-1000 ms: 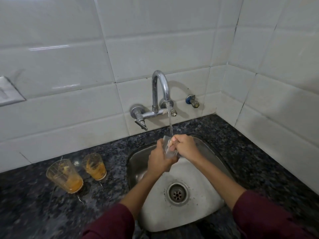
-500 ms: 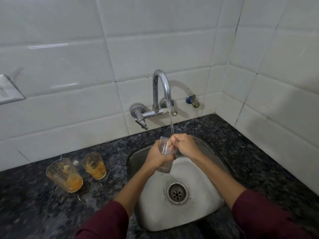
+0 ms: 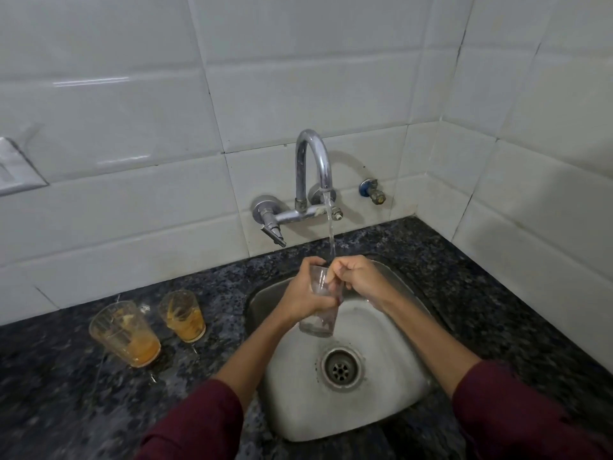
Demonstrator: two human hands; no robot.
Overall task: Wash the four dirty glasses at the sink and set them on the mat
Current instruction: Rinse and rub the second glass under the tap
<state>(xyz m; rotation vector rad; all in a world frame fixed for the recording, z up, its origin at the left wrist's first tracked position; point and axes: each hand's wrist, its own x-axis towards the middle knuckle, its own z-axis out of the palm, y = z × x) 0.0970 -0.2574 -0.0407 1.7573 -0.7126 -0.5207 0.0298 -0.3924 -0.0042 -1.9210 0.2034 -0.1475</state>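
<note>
My left hand [image 3: 305,293] grips a clear glass [image 3: 318,322] upright over the steel sink [image 3: 391,403], under the running tap [image 3: 313,167]. The water stream [image 3: 330,234] falls into the glass's mouth. My right hand [image 3: 356,275] is at the rim with fingers curled down inside the glass. Two dirty glasses stand on the dark counter to the left of the sink: a larger one [image 3: 124,333] with orange residue and a smaller one [image 3: 182,315] behind it. No mat is in view.
The drain [image 3: 341,368] sits in the sink's middle. A tap lever [image 3: 272,232] and a small blue-capped valve [image 3: 373,191] stick out of the tiled wall. Speckled granite counter [image 3: 481,293] surrounds the sink; the walls meet in a corner at right.
The glass has gone from tilted between both hands to upright in my left hand, and it sits lower over the sink. My right fingers now reach into its mouth.
</note>
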